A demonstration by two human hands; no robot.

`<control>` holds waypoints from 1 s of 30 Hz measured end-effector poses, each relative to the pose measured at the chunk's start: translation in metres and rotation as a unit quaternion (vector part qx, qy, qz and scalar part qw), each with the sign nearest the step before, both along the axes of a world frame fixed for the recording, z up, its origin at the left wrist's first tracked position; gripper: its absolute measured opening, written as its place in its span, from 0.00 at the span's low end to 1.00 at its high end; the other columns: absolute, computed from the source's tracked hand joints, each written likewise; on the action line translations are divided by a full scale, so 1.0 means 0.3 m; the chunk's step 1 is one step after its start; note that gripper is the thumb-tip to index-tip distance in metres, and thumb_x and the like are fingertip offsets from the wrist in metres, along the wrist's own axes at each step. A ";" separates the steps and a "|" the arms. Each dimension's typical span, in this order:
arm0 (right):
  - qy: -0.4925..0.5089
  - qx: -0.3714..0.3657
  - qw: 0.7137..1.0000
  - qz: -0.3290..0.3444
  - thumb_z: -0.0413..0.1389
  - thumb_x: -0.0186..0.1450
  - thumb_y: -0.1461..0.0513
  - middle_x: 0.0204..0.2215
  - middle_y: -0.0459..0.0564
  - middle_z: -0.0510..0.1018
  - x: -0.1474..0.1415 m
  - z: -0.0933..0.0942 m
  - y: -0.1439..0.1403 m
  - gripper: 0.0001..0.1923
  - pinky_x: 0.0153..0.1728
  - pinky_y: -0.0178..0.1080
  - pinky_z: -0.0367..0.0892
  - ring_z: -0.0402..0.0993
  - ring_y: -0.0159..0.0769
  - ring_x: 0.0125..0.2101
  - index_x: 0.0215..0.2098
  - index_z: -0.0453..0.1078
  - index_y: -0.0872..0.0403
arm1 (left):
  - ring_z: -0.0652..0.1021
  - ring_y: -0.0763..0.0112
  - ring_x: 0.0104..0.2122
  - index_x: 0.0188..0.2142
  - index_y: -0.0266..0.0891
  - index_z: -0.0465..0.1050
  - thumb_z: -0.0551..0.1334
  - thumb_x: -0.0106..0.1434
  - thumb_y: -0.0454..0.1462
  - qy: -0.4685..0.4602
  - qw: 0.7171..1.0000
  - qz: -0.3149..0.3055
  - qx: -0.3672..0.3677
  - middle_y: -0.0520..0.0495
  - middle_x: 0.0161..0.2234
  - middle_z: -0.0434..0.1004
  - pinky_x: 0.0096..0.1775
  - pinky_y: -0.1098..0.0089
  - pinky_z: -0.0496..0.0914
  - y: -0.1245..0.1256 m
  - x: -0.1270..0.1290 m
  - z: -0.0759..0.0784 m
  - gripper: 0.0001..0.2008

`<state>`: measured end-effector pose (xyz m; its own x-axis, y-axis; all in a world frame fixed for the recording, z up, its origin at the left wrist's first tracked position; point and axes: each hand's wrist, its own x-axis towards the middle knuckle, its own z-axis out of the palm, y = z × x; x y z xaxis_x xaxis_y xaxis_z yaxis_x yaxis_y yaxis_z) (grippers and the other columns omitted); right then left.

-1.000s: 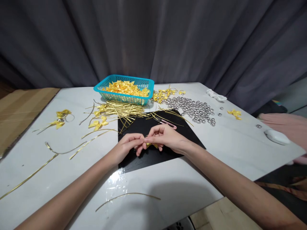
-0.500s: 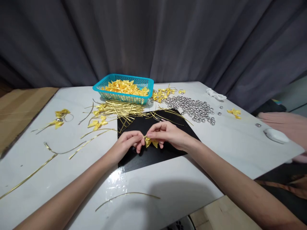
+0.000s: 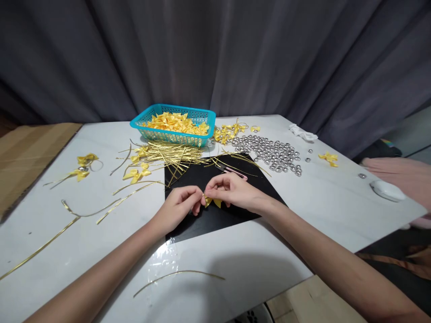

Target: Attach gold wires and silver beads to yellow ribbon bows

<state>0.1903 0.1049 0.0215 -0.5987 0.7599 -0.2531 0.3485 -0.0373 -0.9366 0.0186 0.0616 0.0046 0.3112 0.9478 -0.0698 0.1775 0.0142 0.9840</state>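
Observation:
Above the black mat (image 3: pixel 195 229), my two hands meet fingertip to fingertip around a yellow ribbon bow (image 3: pixel 217 203). My right hand (image 3: pixel 237 190) pinches the bow, its pointed tails hanging below the fingers. My left hand (image 3: pixel 182 204) is closed in a pinch at the bow's left side, where a bit of gold twist tie shows at the fingertips. Most of the bow and the tie is covered by my fingers. Just behind my right hand lies a tool with pink handles (image 3: pixel 240 175), partly hidden.
A teal basket (image 3: pixel 134 123) of yellow bows stands at the back, with a pile of gold twist ties (image 3: pixel 178 154) before it. Silver beads (image 3: pixel 269 152) spread to the right. Loose bows (image 3: pixel 136 174) lie leftward. One tie (image 3: pixel 178 272) curves near the front. A white mouse (image 3: pixel 387 190) sits far right.
My fingertips have drawn closer together over the bow, and less of it and the gold tie shows. My right hand has shifted slightly, uncovering more of the pink handles.

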 end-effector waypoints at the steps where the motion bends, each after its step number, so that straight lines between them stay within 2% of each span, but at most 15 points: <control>1: 0.000 0.003 1.000 0.003 0.60 0.55 0.52 0.22 0.45 0.71 0.000 0.000 0.000 0.16 0.14 0.25 0.56 0.61 0.23 0.20 0.30 0.70 0.59 | 0.67 0.76 0.20 0.23 0.36 0.69 0.55 0.59 0.42 -0.003 1.000 0.006 -0.001 0.55 0.16 0.65 0.26 0.73 0.62 0.001 0.002 0.001 0.14; 7: 0.004 -0.005 1.000 -0.009 0.61 0.54 0.52 0.22 0.44 0.70 -0.004 -0.005 0.000 0.18 0.13 0.25 0.55 0.59 0.21 0.18 0.30 0.70 0.59 | 0.69 0.76 0.20 0.21 0.36 0.68 0.59 0.56 0.41 -0.014 0.998 0.056 -0.015 0.53 0.17 0.69 0.27 0.74 0.64 0.004 0.006 0.011 0.11; 13: -0.002 0.006 1.000 -0.026 0.61 0.54 0.52 0.23 0.47 0.74 -0.003 -0.010 0.002 0.17 0.13 0.26 0.54 0.60 0.23 0.18 0.31 0.73 0.59 | 0.68 0.77 0.19 0.22 0.36 0.69 0.59 0.56 0.40 -0.025 0.999 0.046 -0.013 0.54 0.17 0.69 0.26 0.74 0.64 0.001 0.003 0.007 0.10; 17: 0.039 0.005 0.999 -0.016 0.63 0.52 0.55 0.23 0.45 0.73 -0.005 -0.005 0.000 0.15 0.20 0.28 0.57 0.62 0.22 0.21 0.28 0.71 0.60 | 0.68 0.77 0.19 0.22 0.37 0.69 0.60 0.56 0.39 -0.026 0.999 0.043 -0.008 0.54 0.17 0.69 0.26 0.74 0.64 0.002 0.002 0.003 0.10; 19: 0.065 0.010 0.998 -0.008 0.63 0.53 0.56 0.23 0.44 0.72 -0.005 0.003 -0.003 0.14 0.22 0.28 0.56 0.61 0.22 0.22 0.28 0.70 0.59 | 0.68 0.77 0.21 0.23 0.37 0.70 0.60 0.57 0.40 -0.037 0.998 0.043 -0.004 0.53 0.19 0.69 0.25 0.75 0.64 0.005 -0.002 -0.002 0.10; 22: 0.088 0.003 0.996 -0.015 0.61 0.55 0.55 0.24 0.43 0.69 -0.002 0.017 -0.008 0.13 0.18 0.28 0.51 0.58 0.22 0.21 0.29 0.68 0.58 | 0.69 0.76 0.25 0.27 0.37 0.71 0.59 0.59 0.41 -0.081 0.996 0.037 0.000 0.51 0.27 0.70 0.25 0.76 0.63 0.009 -0.015 -0.016 0.10; 25: 0.127 -0.047 0.990 -0.026 0.59 0.56 0.56 0.21 0.42 0.66 0.002 0.026 -0.009 0.13 0.16 0.28 0.47 0.55 0.22 0.19 0.29 0.68 0.58 | 0.69 0.76 0.29 0.28 0.38 0.72 0.58 0.60 0.41 -0.120 0.992 0.026 -0.006 0.50 0.34 0.69 0.26 0.76 0.63 0.013 -0.028 -0.028 0.10; 30: 0.195 -0.188 0.961 -0.054 0.62 0.53 0.58 0.16 0.37 0.58 0.010 0.031 -0.003 0.13 0.15 0.27 0.43 0.48 0.20 0.17 0.29 0.68 0.59 | 0.68 0.75 0.29 0.28 0.38 0.72 0.57 0.60 0.39 -0.152 0.988 0.019 -0.032 0.50 0.31 0.68 0.27 0.76 0.61 0.014 -0.036 -0.028 0.09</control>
<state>0.1934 0.1041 0.0309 -0.6265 0.7219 -0.2938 -0.0517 -0.4146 -0.9085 0.0078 0.0658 -0.0037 0.2917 0.9557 -0.0394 -0.1273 0.0796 0.9887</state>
